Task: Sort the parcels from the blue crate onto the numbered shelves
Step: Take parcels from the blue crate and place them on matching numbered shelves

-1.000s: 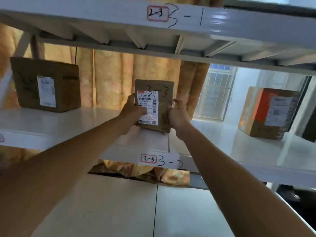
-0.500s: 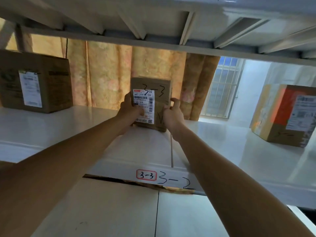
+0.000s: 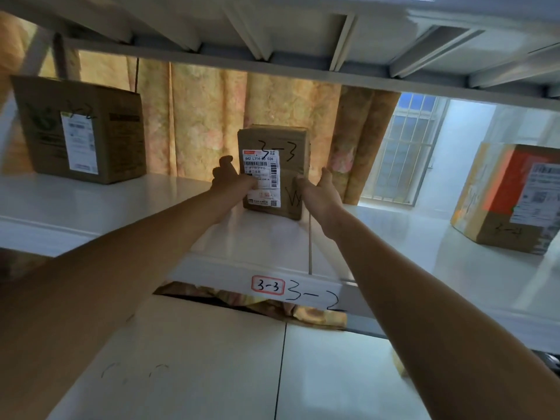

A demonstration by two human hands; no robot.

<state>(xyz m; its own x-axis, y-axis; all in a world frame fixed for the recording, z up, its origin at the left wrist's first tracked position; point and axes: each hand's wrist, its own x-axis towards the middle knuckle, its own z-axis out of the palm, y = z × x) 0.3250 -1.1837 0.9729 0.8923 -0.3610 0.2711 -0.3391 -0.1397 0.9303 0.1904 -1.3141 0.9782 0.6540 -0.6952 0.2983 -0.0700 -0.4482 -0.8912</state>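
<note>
White metal shelf (image 3: 121, 213) under a ribbed upper deck; yellow curtain (image 3: 209, 116) behind, barred window (image 3: 403, 153) at 2 o'clock; red-framed sticker (image 3: 268, 285) reading 3-3 on the front lip at 6 o'clock. Standing upright mid-shelf, parcel (image 3: 272, 165) marked 3-3; gripped at its 9 o'clock side by left hand (image 3: 231, 180), thumb across the label; at 3 o'clock right hand (image 3: 321, 192), thumb tip on the front, fingers nearly straight alongside.

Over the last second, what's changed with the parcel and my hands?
Both hands pushed the 3-3 parcel deeper onto the shelf, where it now stands upright. The right hand has loosened, fingers straightened beside the parcel's right side; the left hand still grips its left edge. The left box and right box stayed put.
</note>
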